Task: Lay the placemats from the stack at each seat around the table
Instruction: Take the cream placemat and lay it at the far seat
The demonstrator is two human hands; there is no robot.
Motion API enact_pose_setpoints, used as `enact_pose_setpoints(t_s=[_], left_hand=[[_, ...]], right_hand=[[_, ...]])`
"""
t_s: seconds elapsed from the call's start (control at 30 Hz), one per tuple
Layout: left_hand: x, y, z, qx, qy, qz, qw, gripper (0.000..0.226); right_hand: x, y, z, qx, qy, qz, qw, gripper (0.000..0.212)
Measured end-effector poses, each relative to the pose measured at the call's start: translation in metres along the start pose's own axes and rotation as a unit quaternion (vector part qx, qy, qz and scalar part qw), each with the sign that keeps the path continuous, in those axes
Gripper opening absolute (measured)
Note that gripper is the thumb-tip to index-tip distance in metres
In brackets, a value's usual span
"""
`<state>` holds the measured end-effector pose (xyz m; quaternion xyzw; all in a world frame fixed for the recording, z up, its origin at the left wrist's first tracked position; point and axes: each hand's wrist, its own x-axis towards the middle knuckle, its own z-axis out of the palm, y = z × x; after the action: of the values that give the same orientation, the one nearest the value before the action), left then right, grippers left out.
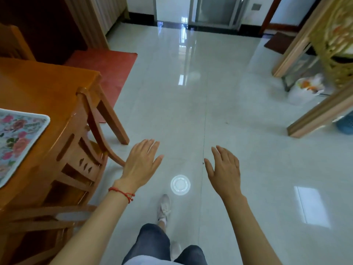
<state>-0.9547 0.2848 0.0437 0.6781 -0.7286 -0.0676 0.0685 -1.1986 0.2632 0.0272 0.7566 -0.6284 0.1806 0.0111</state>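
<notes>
Single head cam, wide-angle, looked fwd and down over tiled floor (191, 115); table (38, 88) edge at left.

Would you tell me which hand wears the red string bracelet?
The left hand, beside the wooden chair, has it on its wrist; the right hand has a bare wrist.
</notes>
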Motion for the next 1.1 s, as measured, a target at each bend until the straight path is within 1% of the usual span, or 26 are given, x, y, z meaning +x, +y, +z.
enact_pose_setpoints(t_s=[0.27,0.47,0.57,0.7,0.9,1.1], left_hand=[[0.121,-0.037,0.012,0.000,-0.015,0.016,1.000,0.073],[0.204,-0.056,0.006,-0.010,0.006,0.024,1.000,0.070],[0.242,-0.057,0.003,-0.009,0.018,0.021,1.000,0.069],[0.295,-0.053,0.007,-0.013,0.014,0.014,1.000,0.069],[0.381,-0.042,0.013,-0.007,0.004,-0.021,1.000,0.071],[0.450,-0.031,0.002,-0.006,0.017,-0.041,0.999,0.070]], right_hand=[[0.105,0.007,0.043,-0.020,-0.010,0.007,1.000,0.046],[0.186,0.007,0.064,-0.026,-0.001,0.004,1.000,0.045],[0.222,0.013,0.070,-0.033,0.007,-0.005,0.999,0.045],[0.276,0.031,0.082,-0.033,0.010,-0.010,0.999,0.045],[0.368,0.065,0.103,-0.030,0.004,-0.035,0.999,0.044],[0.447,0.090,0.111,-0.026,0.011,-0.067,0.997,0.044]])
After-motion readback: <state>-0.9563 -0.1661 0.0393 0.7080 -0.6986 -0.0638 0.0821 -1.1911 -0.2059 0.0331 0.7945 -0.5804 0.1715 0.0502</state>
